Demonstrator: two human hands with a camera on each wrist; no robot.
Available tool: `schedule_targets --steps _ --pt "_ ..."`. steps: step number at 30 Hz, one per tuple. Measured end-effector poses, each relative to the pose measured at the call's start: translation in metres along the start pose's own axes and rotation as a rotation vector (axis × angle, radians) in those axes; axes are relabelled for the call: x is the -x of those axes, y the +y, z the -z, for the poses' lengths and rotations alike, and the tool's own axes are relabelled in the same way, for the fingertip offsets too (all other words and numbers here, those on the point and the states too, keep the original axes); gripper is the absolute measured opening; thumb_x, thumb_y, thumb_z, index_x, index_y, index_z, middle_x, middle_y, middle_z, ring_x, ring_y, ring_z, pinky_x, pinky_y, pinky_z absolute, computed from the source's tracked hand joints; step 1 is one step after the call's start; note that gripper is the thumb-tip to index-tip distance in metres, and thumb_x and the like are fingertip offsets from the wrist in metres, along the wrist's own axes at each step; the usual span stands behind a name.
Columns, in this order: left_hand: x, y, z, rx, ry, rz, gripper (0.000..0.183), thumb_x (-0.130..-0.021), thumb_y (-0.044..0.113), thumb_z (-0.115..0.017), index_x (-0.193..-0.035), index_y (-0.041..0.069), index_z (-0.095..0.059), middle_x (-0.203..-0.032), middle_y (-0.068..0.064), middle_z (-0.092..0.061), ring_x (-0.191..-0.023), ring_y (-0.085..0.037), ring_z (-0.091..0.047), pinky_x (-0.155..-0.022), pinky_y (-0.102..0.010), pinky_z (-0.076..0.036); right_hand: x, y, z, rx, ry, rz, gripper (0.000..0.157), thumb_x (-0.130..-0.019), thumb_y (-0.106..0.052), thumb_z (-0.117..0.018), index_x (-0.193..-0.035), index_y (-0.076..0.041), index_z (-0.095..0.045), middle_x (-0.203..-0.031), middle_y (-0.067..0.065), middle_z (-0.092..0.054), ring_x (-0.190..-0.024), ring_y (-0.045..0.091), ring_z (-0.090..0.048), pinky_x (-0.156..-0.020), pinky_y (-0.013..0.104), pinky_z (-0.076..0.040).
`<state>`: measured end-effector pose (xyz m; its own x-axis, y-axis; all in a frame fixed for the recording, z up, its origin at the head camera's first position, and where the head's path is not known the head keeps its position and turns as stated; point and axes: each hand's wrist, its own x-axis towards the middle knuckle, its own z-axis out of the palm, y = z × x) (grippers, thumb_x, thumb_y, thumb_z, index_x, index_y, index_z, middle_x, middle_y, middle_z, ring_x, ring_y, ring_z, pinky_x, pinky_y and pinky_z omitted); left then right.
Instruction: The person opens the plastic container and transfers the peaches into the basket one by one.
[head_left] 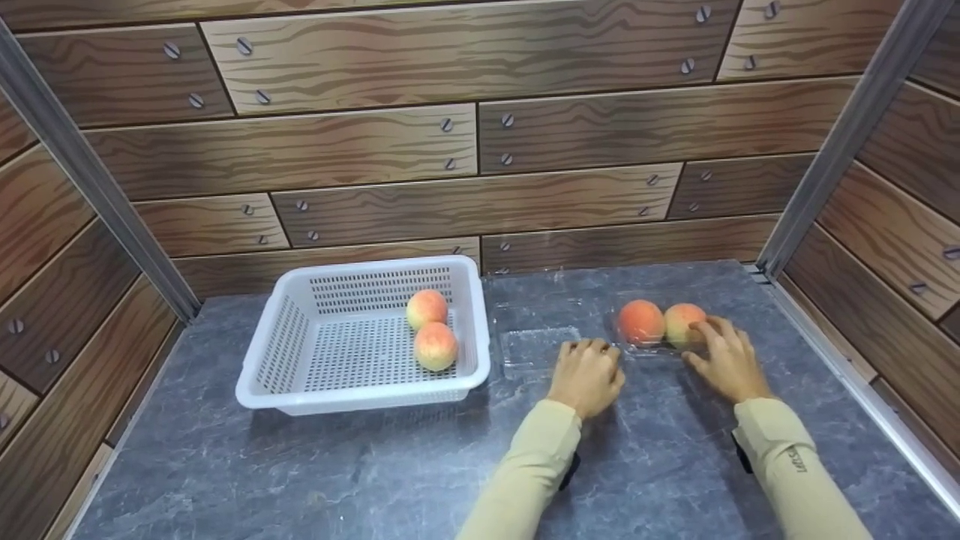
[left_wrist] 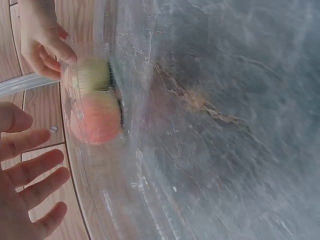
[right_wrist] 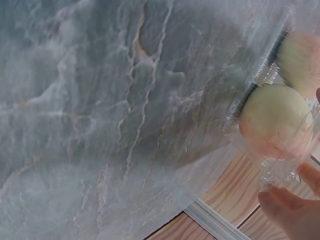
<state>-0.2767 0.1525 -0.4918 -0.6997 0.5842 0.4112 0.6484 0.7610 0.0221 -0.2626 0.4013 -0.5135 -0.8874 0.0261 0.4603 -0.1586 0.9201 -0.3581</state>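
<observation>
In the head view a clear plastic container (head_left: 541,346) lies spread out flat on the right side of the table. Two peaches, one redder (head_left: 641,323) and one paler (head_left: 681,324), sit side by side in its right part. My right hand (head_left: 726,360) is at that end, thumb and fingers about the container's edge beside the paler peach (right_wrist: 275,120). Just in front of the container's middle is my left hand (head_left: 589,377). Its fingers are loosely bent and spread in the left wrist view, with nothing held in them.
A white perforated basket (head_left: 259,367) stands on the left of the table, with two more peaches (head_left: 435,346) at its right side. Wood-patterned panels (head_left: 375,142) and metal posts (head_left: 90,165) enclose the grey marbled tabletop (head_left: 315,480).
</observation>
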Motion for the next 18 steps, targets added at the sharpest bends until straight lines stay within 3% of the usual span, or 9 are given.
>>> schedule_targets --steps 10,15,18 --pt "-0.013 0.018 -0.006 -0.066 -0.102 -0.007 0.030 -0.096 0.039 -0.063 -0.121 0.023 -0.069 -0.130 0.006 -0.063 -0.119 -0.011 -0.057 -0.098 -0.032 -0.045 0.003 0.005 -0.009 0.067 0.131 0.104 0.053 -0.065 0.008 -0.080 -0.115 0.007 -0.064 -0.120 0.035 -0.056 -0.089 0.061 -0.053 -0.078 0.072 -0.045" --pt "-0.021 0.024 -0.012 -0.062 -0.164 0.029 0.036 -0.095 0.042 -0.063 -0.128 0.026 -0.064 -0.143 0.008 -0.055 -0.130 -0.011 -0.050 -0.102 -0.034 -0.042 0.002 0.009 -0.008 0.085 0.145 0.103 0.049 -0.066 0.008 -0.074 -0.114 0.009 -0.065 -0.118 0.034 -0.057 -0.085 0.060 -0.053 -0.073 0.072 -0.045" --pt "-0.023 0.026 -0.017 -0.064 -0.200 0.028 0.050 -0.094 0.044 -0.064 -0.141 0.027 -0.056 -0.154 0.006 -0.044 -0.138 -0.012 -0.042 -0.106 -0.034 -0.039 0.001 0.010 -0.011 0.088 0.180 0.119 0.046 -0.067 0.007 -0.073 -0.113 0.008 -0.066 -0.116 0.033 -0.059 -0.083 0.059 -0.054 -0.070 0.071 -0.046"
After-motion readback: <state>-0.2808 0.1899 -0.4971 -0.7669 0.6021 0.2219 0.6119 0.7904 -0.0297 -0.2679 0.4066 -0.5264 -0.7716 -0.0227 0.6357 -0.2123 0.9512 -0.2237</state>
